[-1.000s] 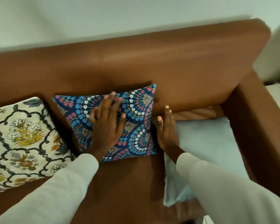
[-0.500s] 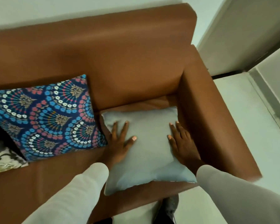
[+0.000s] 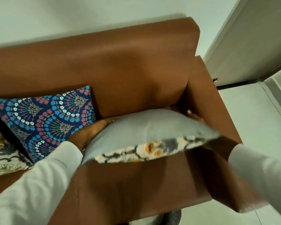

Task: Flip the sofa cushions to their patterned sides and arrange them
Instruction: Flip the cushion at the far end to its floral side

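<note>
Head view shows the grey cushion (image 3: 146, 127) lifted off the seat at the right end of the sofa (image 3: 120, 65), close to the right armrest. It is tilted so its plain grey face looks up and toward the camera, while a strip of cream, grey and orange pattern shows along its near lower edge. That tilt fits a flip in progress: the patterned side is underneath and has to come round to the top.

The left hand (image 3: 91, 132) is closed on the cushion's left edge, fingers tucked behind and under the fabric. The right hand (image 3: 195, 117) holds the far right corner; only fingertips show above the cushion, the rest is hidden. Both white-sleeved forearms reach in from the near side, spread as wide as the cushion, which suits turning it about its long axis.

To the left, the blue patterned cushion (image 3: 44, 117) leans against the backrest, pattern out. At the far left edge lies a cream floral cushion (image 3: 2, 153), also pattern up.
</note>
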`<state>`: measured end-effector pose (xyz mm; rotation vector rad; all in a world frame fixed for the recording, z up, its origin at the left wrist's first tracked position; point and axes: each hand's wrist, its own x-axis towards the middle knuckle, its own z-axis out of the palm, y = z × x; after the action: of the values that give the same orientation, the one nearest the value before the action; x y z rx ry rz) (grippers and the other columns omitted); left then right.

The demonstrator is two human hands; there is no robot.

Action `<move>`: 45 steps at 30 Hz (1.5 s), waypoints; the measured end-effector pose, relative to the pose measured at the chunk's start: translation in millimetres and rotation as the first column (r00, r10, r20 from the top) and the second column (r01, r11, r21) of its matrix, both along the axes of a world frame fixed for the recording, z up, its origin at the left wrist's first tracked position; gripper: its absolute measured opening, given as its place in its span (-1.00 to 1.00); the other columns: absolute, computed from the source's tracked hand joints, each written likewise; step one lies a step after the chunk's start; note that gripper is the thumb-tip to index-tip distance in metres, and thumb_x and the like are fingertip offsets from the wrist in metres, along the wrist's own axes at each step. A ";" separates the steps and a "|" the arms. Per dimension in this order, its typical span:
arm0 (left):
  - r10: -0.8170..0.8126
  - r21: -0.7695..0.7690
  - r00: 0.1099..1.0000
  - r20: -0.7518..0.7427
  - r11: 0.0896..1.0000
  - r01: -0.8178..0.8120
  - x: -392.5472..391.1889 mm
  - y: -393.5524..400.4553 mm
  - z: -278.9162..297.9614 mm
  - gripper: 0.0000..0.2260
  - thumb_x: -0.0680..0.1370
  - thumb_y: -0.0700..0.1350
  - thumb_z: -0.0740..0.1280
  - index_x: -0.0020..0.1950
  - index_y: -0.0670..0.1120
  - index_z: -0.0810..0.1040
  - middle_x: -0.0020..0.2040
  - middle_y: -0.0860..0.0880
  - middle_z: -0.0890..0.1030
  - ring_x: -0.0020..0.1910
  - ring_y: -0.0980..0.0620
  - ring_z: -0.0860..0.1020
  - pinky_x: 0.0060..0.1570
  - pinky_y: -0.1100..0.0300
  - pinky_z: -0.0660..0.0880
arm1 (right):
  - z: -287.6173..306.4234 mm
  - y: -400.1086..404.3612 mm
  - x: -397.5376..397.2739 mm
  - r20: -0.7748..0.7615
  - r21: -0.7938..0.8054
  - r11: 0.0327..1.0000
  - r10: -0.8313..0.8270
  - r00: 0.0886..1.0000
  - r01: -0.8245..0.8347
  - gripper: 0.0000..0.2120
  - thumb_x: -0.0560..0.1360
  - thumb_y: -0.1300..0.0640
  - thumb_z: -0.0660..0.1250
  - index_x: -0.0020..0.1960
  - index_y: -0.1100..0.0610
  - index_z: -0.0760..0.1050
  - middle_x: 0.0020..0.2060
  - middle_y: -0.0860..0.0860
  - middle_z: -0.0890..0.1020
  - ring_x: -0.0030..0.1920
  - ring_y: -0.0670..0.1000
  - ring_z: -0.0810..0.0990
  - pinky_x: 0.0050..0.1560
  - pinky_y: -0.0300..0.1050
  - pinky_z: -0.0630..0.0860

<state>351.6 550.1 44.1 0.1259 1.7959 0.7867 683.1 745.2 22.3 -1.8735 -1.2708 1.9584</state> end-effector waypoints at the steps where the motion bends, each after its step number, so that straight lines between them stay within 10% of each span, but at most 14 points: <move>1: 0.052 0.014 0.998 0.018 0.999 -0.052 -12.9 1.8 13.0 -0.78 0.73 0.02 0.36 0.07 -0.11 0.68 -0.30 -0.02 0.79 -0.34 -0.01 0.79 -0.48 0.28 0.59 | 10.3 22.7 -11.9 0.102 -0.018 0.999 -0.039 0.994 0.041 -0.65 0.80 0.00 0.17 0.40 0.13 0.61 0.49 0.26 0.60 0.52 0.29 0.55 0.62 0.23 0.34; 3: 0.250 0.019 0.962 0.112 0.967 -0.254 -33.0 5.4 23.4 -0.82 0.64 -0.04 0.41 -0.07 -0.10 0.53 -0.46 -0.01 0.66 -0.57 0.07 0.64 -0.62 0.36 0.46 | 28.3 57.8 -43.5 0.029 -0.058 0.998 0.041 0.999 -0.039 -0.39 0.74 -0.34 0.02 0.24 0.11 0.61 -0.01 0.22 0.76 -0.12 0.30 0.73 -0.09 0.15 0.69; 5: 0.352 0.002 0.919 0.175 0.934 -0.358 -37.8 17.8 18.5 -0.79 0.69 0.00 0.33 -0.05 -0.11 0.53 -0.35 -0.06 0.65 -0.49 0.04 0.61 -0.65 0.38 0.37 | 31.5 73.2 -49.5 -0.082 0.007 1.000 -0.008 0.997 0.009 -0.22 0.68 -0.49 -0.08 0.07 0.12 0.62 -0.37 0.04 0.66 -0.40 0.07 0.52 -0.32 -0.09 0.48; 8: 0.420 0.036 0.905 0.065 0.905 -0.423 -22.1 38.3 -4.1 -0.52 0.82 0.18 0.08 0.20 -0.16 0.60 0.08 -0.22 0.62 -0.22 -0.10 0.60 -0.40 0.23 0.56 | 3.4 57.7 -65.6 0.010 0.434 0.901 -0.027 1.000 0.020 -0.37 0.80 -0.24 -0.04 0.44 0.18 0.58 0.12 0.12 0.71 0.15 0.18 0.68 0.26 0.09 0.58; 11: 0.608 0.302 0.720 -0.334 0.793 -0.530 19.4 33.6 -29.5 -0.41 0.81 0.24 0.03 0.58 -0.18 0.46 0.49 -0.22 0.55 0.42 -0.13 0.58 0.34 0.12 0.52 | -26.0 17.0 -77.2 0.121 0.802 0.595 -0.085 0.989 -0.047 -0.49 0.83 -0.03 0.05 0.73 0.13 0.26 0.66 0.14 0.30 0.63 0.20 0.33 0.63 0.07 0.28; 14: 0.596 0.620 0.508 -0.622 0.771 -0.146 75.2 25.8 -31.3 -0.44 0.76 0.33 0.10 0.65 0.03 0.30 0.62 -0.12 0.36 0.52 0.26 0.41 0.38 0.28 0.45 | -48.8 -27.3 -90.0 0.135 0.915 0.387 -0.032 0.990 -0.113 -0.32 0.78 -0.14 0.07 0.81 0.05 -0.05 0.78 -0.10 -0.13 0.78 0.23 0.01 0.71 0.33 0.12; 17: 0.067 0.088 0.060 -0.996 0.843 0.531 78.8 36.1 -55.5 -0.32 0.74 0.35 0.15 0.82 0.18 0.06 0.85 0.01 -0.01 0.82 -0.06 0.03 0.73 -0.13 0.10 | -72.2 -43.2 -106.2 0.318 0.854 0.408 0.083 0.944 -0.324 -0.17 0.71 -0.30 0.04 0.81 -0.01 -0.23 0.78 0.02 -0.32 0.80 0.22 -0.22 0.71 0.40 -0.13; 19: -0.144 -0.166 -0.085 -0.986 0.806 0.568 49.0 58.3 -58.7 -0.24 0.71 0.40 0.20 0.82 0.17 0.01 0.84 -0.01 0.04 0.82 -0.15 0.01 0.71 -0.30 0.11 | -82.3 -28.7 -107.7 0.339 0.769 0.566 0.031 0.940 -0.296 -0.12 0.70 -0.32 0.06 0.80 0.07 -0.26 0.79 0.09 -0.22 0.80 0.21 -0.16 0.75 0.26 -0.12; 22: -0.171 -0.130 0.048 -0.984 0.877 0.463 1.2 85.9 -45.4 -0.14 0.63 0.55 0.12 0.82 0.16 0.04 0.84 0.03 0.06 0.81 -0.09 0.07 0.68 -0.20 0.02 | -96.4 6.3 -101.7 0.195 0.637 0.770 -0.127 0.972 -0.027 -0.18 0.73 -0.33 0.04 0.79 0.17 0.01 0.74 0.23 0.22 0.73 0.26 0.20 0.62 -0.18 0.05; 25: -0.124 -0.127 -0.032 -0.992 0.910 0.395 -23.0 91.3 -31.1 -0.31 0.65 0.54 0.10 0.63 0.15 0.41 0.64 -0.01 0.41 0.61 -0.11 0.35 0.52 -0.14 0.12 | -97.9 26.8 -89.5 0.131 0.449 0.891 -0.132 0.983 0.060 -0.20 0.69 -0.46 -0.11 0.56 0.05 0.52 0.45 0.23 0.63 0.50 0.32 0.56 0.58 0.10 0.39; 32: -0.043 0.007 0.196 -0.980 0.968 0.250 -8.7 65.8 -7.5 -0.45 0.73 0.45 0.05 0.17 -0.01 0.49 0.03 0.01 0.58 0.14 -0.17 0.57 0.33 -0.21 0.28 | -27.3 50.1 -86.4 0.168 0.780 0.624 -0.145 0.975 -0.041 -0.34 0.68 -0.49 -0.09 -0.23 -0.09 0.51 -0.36 -0.17 0.58 -0.27 -0.13 0.58 -0.18 -0.07 0.37; 36: 0.000 0.042 0.403 -0.915 0.994 0.096 20.3 57.6 -18.3 -0.31 0.68 0.51 -0.09 0.27 -0.05 0.45 0.18 -0.14 0.62 0.27 -0.24 0.56 0.44 -0.33 0.25 | 13.2 110.5 -95.2 0.313 0.896 0.341 -0.028 0.949 -0.285 -0.36 0.75 -0.39 -0.07 0.11 -0.03 0.66 -0.04 -0.05 0.73 -0.01 0.05 0.69 0.11 0.09 0.59; 39: -0.101 -0.057 0.491 -0.865 0.993 0.104 35.0 58.1 -31.8 -0.25 0.65 0.51 -0.13 0.34 -0.07 0.46 0.27 -0.15 0.63 0.35 -0.24 0.55 0.48 -0.35 0.23 | 9.5 122.0 -101.5 0.498 0.804 0.360 0.023 0.867 -0.472 -0.32 0.76 -0.35 -0.09 0.32 0.04 0.68 0.20 0.17 0.74 0.25 0.25 0.68 0.35 0.10 0.54; 45: -0.094 -0.058 0.387 -0.917 0.993 0.105 31.2 47.2 -39.8 -0.19 0.63 0.55 -0.19 0.55 0.01 0.38 0.50 -0.13 0.49 0.52 -0.26 0.43 0.46 -0.36 0.24 | 5.2 74.2 -94.1 0.285 0.948 0.221 -0.268 0.920 -0.229 -0.45 0.78 -0.29 0.00 0.44 0.10 0.47 0.39 0.14 0.57 0.34 0.21 0.57 0.38 0.29 0.45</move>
<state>382.8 597.2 4.3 0.8330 2.8214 0.6601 589.0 819.3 27.5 -1.4389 -1.8831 0.2660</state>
